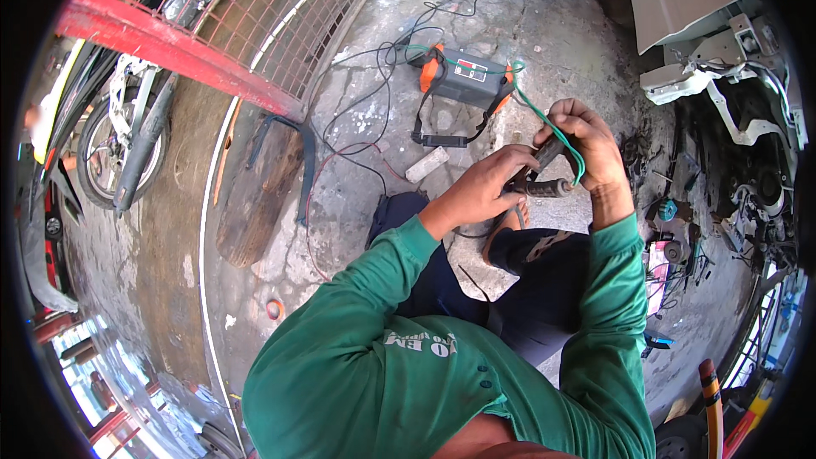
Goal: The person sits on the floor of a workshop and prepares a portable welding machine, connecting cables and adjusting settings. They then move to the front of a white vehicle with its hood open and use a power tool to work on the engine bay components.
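Note:
Both hands are together in front of my right knee, around a dark welding clamp (551, 189) with a ribbed handle. A green cable (531, 106) loops from the clamp to a grey and orange welding machine (470, 76) on the floor. My left hand (489, 185) is closed on the clamp's left side, its thumb along the handle. My right hand (586, 140) is closed with bent fingers at a dark part (548, 151) just above the handle. The fingers hide much of the clamp's front end.
Black cables (387, 68) and a thin red wire (309, 204) trail over the cracked concrete. A wooden block (259, 195) lies left, below a red mesh gate (187, 59). White vehicle parts (680, 81) and scattered tools (680, 204) are at right. A motorcycle (119, 144) stands far left.

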A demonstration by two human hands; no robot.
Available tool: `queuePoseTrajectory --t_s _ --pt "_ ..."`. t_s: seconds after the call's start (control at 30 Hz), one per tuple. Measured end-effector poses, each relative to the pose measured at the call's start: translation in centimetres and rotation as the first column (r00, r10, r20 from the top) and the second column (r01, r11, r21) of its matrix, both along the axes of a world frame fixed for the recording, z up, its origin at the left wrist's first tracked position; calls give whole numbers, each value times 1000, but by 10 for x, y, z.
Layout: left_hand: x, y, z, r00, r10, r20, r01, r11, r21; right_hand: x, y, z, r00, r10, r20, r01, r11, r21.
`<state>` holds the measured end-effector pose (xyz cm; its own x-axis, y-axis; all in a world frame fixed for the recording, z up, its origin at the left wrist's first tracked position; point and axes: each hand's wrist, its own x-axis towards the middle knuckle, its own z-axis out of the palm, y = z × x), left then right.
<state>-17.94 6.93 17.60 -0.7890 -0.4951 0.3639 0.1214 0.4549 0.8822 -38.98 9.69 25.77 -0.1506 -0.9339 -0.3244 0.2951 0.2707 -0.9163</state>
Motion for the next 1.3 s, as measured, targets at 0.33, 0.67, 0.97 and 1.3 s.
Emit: queuePoseTrajectory --t_s 0.33,0.67,0.97,1.3 --pt "-39 -170 -245 377 860 344 -914 405 -11 -47 -14 13 902 -381 205 414 897 -155" --pt "-165 -122 -261 691 618 374 -718 530 452 -38 -22 16 919 -366 147 390 898 -202" --pt "-80 -219 -124 812 583 -29 -336 508 793 -92 9 29 751 -394 530 623 690 -369" --pt "-47 -273 -67 994 90 54 -101 684 722 -193 136 80 714 -436 548 700 470 -538"
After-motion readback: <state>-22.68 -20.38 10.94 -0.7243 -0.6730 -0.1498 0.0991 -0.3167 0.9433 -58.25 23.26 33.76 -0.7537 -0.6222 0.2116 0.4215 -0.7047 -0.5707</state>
